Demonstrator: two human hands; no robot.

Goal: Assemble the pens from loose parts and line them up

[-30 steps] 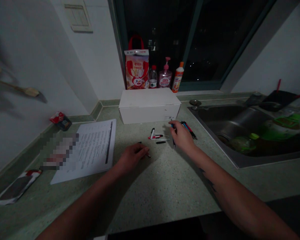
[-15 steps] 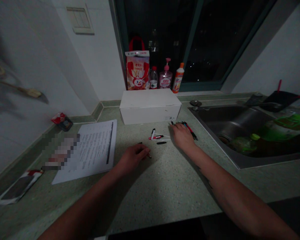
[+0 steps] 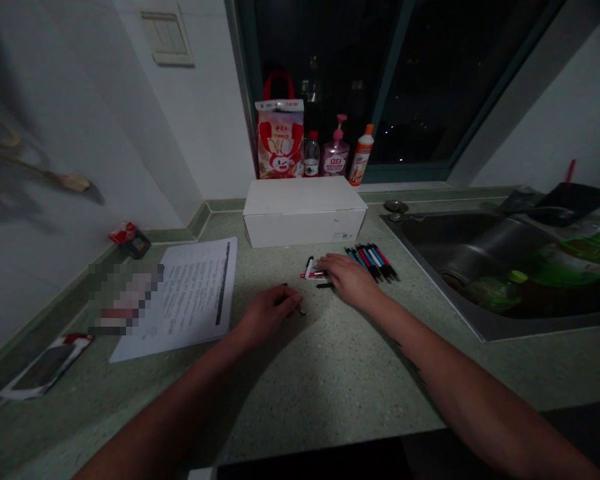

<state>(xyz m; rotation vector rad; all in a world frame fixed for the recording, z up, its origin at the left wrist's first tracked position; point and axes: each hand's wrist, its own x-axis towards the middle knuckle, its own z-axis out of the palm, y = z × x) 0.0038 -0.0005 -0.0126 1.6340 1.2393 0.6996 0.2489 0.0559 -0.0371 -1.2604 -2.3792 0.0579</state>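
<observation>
My left hand [image 3: 267, 313] curls over a thin dark pen [image 3: 300, 308], with its tip showing past my fingers and its other end showing beyond my knuckles. My right hand [image 3: 347, 280] lies flat on the speckled green countertop [image 3: 325, 360], holding nothing. Its fingertips reach a red and white pen in parts [image 3: 313, 273] and a short black pen piece [image 3: 325, 285]. Just beyond that hand, several pens with blue, red and black barrels [image 3: 373, 262] lie side by side in a fanned row.
A white cardboard box [image 3: 305, 213] stands behind the pens, before a window with bottles and a red-and-white bag on its sill. A printed sheet [image 3: 195, 300] lies left. A steel sink [image 3: 460, 253] is right, and a dark phone-like packet [image 3: 45, 368] lies far left.
The pens have gone from a tight bunch to a fanned row. My right hand no longer holds the blue pen and has slid left toward the pen parts. My left hand has barely moved.
</observation>
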